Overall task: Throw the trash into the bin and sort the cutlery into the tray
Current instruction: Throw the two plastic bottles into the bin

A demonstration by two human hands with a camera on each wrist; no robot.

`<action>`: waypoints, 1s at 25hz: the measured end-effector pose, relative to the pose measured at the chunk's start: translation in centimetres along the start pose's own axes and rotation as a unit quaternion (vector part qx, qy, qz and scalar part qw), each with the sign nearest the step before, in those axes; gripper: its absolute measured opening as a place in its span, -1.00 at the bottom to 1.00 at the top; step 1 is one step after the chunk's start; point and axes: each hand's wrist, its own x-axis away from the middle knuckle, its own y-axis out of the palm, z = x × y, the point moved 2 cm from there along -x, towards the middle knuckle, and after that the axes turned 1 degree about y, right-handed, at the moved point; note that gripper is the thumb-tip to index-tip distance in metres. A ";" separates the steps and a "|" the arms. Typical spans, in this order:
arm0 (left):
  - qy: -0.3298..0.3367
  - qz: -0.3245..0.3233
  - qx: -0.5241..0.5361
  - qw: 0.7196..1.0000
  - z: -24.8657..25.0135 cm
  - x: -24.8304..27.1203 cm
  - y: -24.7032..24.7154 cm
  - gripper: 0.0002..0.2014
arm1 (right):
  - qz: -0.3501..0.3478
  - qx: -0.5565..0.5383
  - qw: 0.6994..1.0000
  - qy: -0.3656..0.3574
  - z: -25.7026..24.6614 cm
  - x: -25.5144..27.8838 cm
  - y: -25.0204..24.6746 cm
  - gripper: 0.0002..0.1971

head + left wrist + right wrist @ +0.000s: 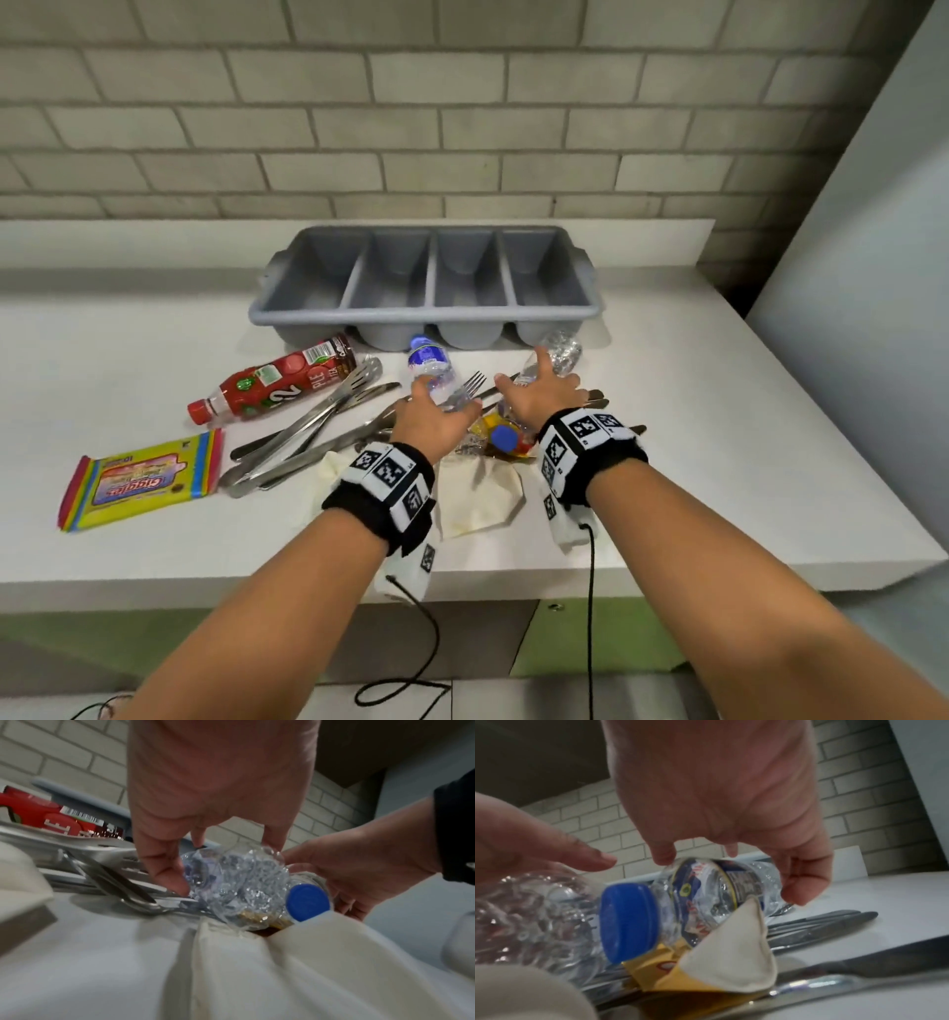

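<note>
Two clear plastic bottles lie among the cutlery on the white counter (719,462). My left hand (444,406) curls its thumb and fingers round the crumpled clear bottle (231,878). My right hand (536,385) grips the other clear bottle (713,888), whose blue cap (503,438) points toward me. Tongs (318,411), a fork (470,385) and knives (821,925) lie around and under the bottles. The grey four-compartment tray (426,313) stands just behind, and its compartments look empty. No bin is in view.
A red drink bottle (272,383) lies left of the tongs, and a yellow snack packet (138,480) lies nearer the front left. A cream napkin (482,493) and a yellow wrapper (654,973) sit under my wrists. A brick wall backs the counter.
</note>
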 end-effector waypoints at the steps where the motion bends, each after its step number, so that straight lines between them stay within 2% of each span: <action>1: -0.015 0.003 0.019 1.000 -0.2 -0.7 0.2 -0.13 | -0.007 0.008 1.000 0.012 -0.1 -0.5 0.4 -0.10; 3: -0.033 0.006 0.041 0.999 -0.3 -1.6 0.4 -0.07 | -0.029 -0.002 0.999 0.014 -0.2 -0.9 0.9 0.02; 5: -0.036 0.015 0.064 0.997 -0.1 -1.9 0.4 -0.08 | -0.041 -0.029 0.999 0.006 -0.3 -0.9 1.1 0.04; 8: -0.020 0.044 0.092 0.995 0.4 -1.5 -0.4 -0.19 | 0.003 -0.065 0.998 0.011 -0.4 -0.3 0.9 -0.02; 11: 0.005 0.045 0.109 0.993 0.8 -0.3 -1.7 -0.29 | 0.053 -0.099 0.994 0.003 -0.2 0.8 0.6 -0.06; 15: 0.040 0.025 0.122 0.991 0.7 2.7 -3.2 -0.33 | 0.053 -0.217 0.974 -0.046 0.3 3.8 -1.1 -0.08; 17: 0.096 -0.006 0.154 0.983 1.5 5.2 -3.1 -0.29 | 0.072 -0.303 0.947 -0.080 1.8 5.8 -2.5 -0.07; 21: 0.251 -0.108 0.207 0.939 4.3 11.1 -0.3 -0.29 | 0.209 -0.370 0.899 -0.106 9.1 10.9 -7.2 -0.12; 23: 0.299 -0.184 0.175 0.920 4.5 13.8 3.0 -0.25 | 0.278 -0.382 0.877 -0.087 14.6 14.0 -9.0 -0.12; 25: 0.309 -0.256 0.127 0.907 3.6 16.0 7.3 -0.23 | 0.343 -0.405 0.846 -0.050 21.0 16.8 -9.2 -0.15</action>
